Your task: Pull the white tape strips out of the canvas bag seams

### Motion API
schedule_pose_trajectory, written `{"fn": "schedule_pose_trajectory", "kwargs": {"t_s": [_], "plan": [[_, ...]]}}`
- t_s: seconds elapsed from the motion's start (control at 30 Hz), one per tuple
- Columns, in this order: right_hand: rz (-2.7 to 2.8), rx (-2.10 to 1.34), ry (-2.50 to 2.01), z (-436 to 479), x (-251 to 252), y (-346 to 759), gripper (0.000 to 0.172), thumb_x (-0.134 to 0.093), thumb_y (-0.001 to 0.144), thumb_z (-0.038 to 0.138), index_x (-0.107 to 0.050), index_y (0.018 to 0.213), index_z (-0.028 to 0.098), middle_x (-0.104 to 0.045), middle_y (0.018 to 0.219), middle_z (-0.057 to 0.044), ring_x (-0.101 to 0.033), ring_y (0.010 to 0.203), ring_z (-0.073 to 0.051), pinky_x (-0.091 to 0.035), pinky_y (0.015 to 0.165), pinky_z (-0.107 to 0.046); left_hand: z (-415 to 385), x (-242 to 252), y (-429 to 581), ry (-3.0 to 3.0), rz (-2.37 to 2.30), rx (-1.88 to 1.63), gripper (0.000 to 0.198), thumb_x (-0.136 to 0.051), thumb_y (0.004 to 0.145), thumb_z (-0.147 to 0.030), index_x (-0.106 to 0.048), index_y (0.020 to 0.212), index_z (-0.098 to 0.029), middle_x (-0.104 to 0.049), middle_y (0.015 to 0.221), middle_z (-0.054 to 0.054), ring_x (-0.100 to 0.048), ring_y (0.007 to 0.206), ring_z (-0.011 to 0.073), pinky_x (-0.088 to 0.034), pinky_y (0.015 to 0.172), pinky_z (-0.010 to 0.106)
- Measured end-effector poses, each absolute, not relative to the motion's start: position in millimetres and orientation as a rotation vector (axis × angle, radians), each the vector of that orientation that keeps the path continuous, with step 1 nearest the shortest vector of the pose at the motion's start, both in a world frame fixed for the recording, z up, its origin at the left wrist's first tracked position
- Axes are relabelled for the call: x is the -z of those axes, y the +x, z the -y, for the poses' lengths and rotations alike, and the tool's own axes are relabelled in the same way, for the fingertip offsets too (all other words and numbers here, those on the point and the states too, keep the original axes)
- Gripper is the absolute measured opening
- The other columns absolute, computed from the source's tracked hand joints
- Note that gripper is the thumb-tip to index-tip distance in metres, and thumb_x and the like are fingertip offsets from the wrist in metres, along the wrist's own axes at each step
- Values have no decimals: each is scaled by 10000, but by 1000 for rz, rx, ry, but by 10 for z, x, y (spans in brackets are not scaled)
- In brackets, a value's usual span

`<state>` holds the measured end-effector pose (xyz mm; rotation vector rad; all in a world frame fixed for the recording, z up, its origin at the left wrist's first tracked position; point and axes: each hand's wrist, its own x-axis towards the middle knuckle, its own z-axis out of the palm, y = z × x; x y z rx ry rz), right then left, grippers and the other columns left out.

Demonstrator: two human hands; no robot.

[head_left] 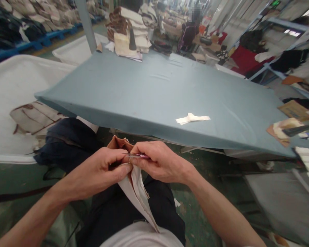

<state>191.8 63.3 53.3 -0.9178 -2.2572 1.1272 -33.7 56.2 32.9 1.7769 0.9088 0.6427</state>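
Note:
My left hand [105, 168] pinches the edge of an off-white fabric piece [139, 195] with a brown inner side. The cloth hangs down over my lap, and its brown part [117, 142] sticks up beyond my fingers. In my right hand [159, 161] is a small thin metal tool with a pinkish handle [143, 156]. Its metal tip touches or lies very close to the cloth between my two thumbs. Both hands are closed and nearly meet, just in front of the table edge. The exact kind of tool is too small to make out.
A table with a blue-grey cover [144, 92] stands ahead, with white strips [193, 118] near its front edge. Stacked fabric [131, 32] sits at its far left. A white bin [5, 79] holds cloth pieces at left. A tape roll [285, 128] lies at right. Another person [189, 34] is far back.

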Motion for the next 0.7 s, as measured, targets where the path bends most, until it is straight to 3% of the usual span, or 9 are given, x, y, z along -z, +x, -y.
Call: {"fn": "schedule_pose_trajectory", "kwargs": {"t_s": [0.17,0.37,0.53,0.7], "plan": [[2187,-1128,-933,-585,-497,1846,209,-592,1047,286,-576,854,211,-567,759,27,-457,667,-129,-345,653,-260,-554,-387,-318,1807,-827,-541,331,-489,947,-280,-694,708,-177,-614,703,-15,-522,633,141,-447,576,204],[1730,-1380,-1044,-451,-152,1752,298,-657,1007,473,-638,923,188,-497,709,58,-375,623,-108,-333,591,-253,-346,-101,-289,1540,-900,-753,411,-553,941,-435,-585,612,-190,-570,578,-11,-519,548,140,-432,532,223],[1436,-1247,-1311,-251,-102,1686,387,-744,908,562,-641,869,191,-507,699,56,-347,594,-99,-294,555,-263,-278,24,-329,1444,-953,-895,473,-586,950,-490,-598,584,-189,-607,581,9,-526,557,146,-440,553,242],[1343,-1537,-1410,-53,-70,1547,540,-874,750,652,-573,779,205,-404,628,91,-327,589,-92,-261,533,-254,-291,4,-302,1564,-1046,-967,400,-586,968,-396,-634,630,-188,-625,626,8,-550,606,157,-466,606,259]]}}
